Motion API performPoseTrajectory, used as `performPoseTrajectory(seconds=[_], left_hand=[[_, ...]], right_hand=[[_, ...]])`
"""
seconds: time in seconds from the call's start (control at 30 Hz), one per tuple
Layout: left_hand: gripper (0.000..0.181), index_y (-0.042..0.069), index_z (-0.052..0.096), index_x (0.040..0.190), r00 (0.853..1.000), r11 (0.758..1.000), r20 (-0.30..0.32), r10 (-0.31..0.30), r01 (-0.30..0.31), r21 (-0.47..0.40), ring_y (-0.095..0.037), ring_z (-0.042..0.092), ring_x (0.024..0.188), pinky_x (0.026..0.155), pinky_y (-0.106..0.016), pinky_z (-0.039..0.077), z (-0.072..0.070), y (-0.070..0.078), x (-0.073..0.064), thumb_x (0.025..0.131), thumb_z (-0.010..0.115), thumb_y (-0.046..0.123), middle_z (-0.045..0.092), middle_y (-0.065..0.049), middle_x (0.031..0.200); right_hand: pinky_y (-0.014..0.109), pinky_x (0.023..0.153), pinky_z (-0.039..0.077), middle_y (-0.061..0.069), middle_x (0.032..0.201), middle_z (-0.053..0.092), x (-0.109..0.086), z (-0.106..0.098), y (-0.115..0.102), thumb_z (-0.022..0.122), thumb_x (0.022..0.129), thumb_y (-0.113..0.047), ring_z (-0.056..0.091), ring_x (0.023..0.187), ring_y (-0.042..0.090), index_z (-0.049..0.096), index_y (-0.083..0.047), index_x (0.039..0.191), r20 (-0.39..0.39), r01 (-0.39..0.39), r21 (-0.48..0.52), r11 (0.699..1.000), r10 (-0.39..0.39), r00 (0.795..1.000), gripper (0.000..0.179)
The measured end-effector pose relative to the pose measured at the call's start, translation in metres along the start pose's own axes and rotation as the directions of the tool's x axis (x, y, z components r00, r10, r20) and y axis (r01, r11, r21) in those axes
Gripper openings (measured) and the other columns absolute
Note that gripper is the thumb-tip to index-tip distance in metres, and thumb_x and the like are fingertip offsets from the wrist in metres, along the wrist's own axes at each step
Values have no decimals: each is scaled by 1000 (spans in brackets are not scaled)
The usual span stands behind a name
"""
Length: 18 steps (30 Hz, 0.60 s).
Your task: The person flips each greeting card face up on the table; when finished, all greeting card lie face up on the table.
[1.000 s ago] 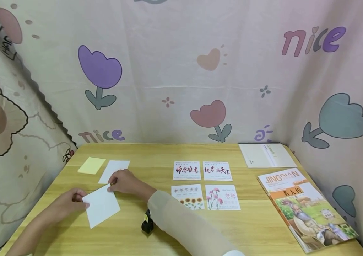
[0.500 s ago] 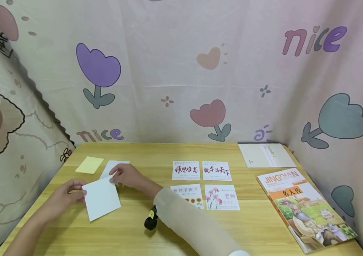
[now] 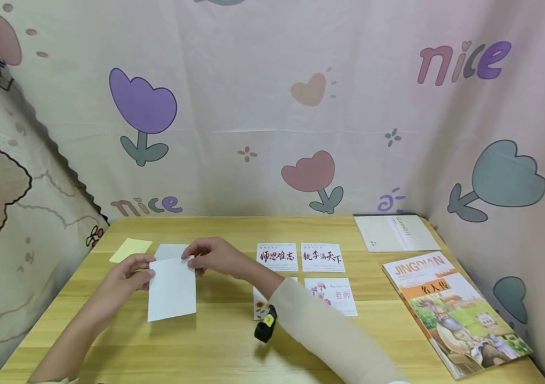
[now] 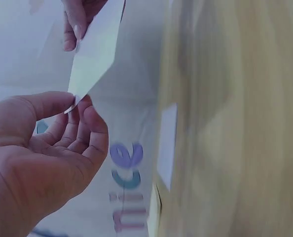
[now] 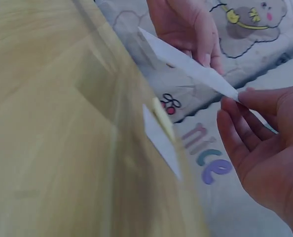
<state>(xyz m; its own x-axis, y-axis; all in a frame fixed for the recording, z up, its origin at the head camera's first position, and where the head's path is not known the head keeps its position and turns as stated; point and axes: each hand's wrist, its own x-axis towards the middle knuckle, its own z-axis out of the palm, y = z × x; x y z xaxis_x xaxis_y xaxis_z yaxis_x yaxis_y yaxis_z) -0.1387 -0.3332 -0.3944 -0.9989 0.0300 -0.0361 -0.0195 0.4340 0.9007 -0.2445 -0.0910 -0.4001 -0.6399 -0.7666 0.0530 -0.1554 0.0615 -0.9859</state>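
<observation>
Both hands hold a blank white square card point(image 3: 173, 292) by its upper corners, raised off the table with its plain face toward the head camera. My left hand point(image 3: 126, 274) pinches the upper left corner between thumb and fingers. At the upper right corner, my right hand point(image 3: 222, 260) pinches with thumb and forefinger. In both wrist views the card point(image 4: 94, 57) stretches between the two hands, above the tabletop. Behind it lies another white sheet point(image 3: 170, 250), partly covered in the head view. A pale yellow sticky-note pad point(image 3: 130, 249) lies just left of that sheet.
Several printed cards stand in a two-row grid mid-table, including a red-lettered card point(image 3: 322, 258) and a flower card point(image 3: 344, 298); the right arm covers part of them. An illustrated magazine point(image 3: 459, 314) and a white booklet point(image 3: 383, 234) lie at right. A patterned curtain point(image 3: 234, 106) hangs behind.
The held card has moved right and been straightened, now more upright and level along its top. Both hands shifted right with it. The right forearm now covers more of the printed cards.
</observation>
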Motion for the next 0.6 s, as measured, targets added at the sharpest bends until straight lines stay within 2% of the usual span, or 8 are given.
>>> performPoseTrajectory(seconds=[0.17,0.37,0.6], left_hand=[[41,-1,43,140,999,999,51,14,-11,-50,-13,59,92,84,-29,55,22,17,13,106,52,20,56,-9,117],[39,-4,45,138,989,992,131,67,-52,-113,-18,61,101,85,-29,55,54,33,31,105,53,15,54,-22,127],[39,-3,49,136,971,985,219,92,-57,-161,-25,60,101,84,-35,55,96,46,53,103,56,15,57,-20,123]], right_hand=[[62,90,53,5,95,70,-27,-24,-5,66,96,-7,68,74,14,72,-8,111,48,0,-2,1000,0,999,16],[61,91,53,4,98,72,-63,-49,-5,69,96,-14,70,81,17,71,-12,116,40,-15,-29,999,16,999,21],[66,87,51,7,96,73,-109,-76,-2,70,95,-22,70,87,30,69,-19,122,-13,-9,-59,998,8,1000,27]])
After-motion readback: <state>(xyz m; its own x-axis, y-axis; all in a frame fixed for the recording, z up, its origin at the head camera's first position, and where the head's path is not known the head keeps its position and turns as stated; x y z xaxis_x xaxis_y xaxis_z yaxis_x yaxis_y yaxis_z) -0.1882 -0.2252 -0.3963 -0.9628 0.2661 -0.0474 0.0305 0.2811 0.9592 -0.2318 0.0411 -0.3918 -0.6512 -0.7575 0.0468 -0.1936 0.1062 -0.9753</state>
